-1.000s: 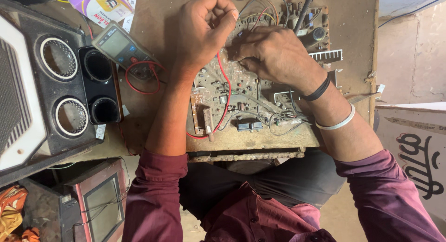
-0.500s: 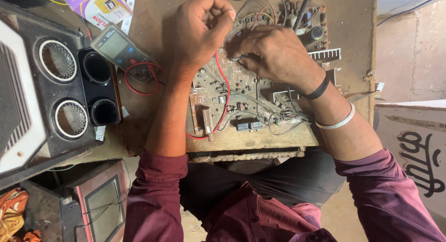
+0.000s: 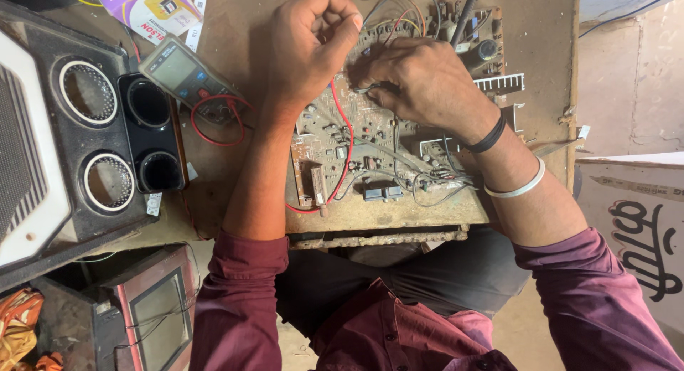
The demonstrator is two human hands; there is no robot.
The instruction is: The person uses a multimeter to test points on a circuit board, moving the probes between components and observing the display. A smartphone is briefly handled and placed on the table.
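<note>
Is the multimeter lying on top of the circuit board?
No, the multimeter lies on the table left of the circuit board.

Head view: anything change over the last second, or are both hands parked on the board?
Almost nothing changed. The left hand stays curled, pinching a wire above the circuit board; the right hand stays on the board, its grip on a thin metal tool unchanged. Only slight finger shifts. The multimeter, its red lead and the speaker box are where they were.

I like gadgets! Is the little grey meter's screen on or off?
Cannot tell. The multimeter lies flat on the table, but its screen looks plain grey at this distance.
</note>
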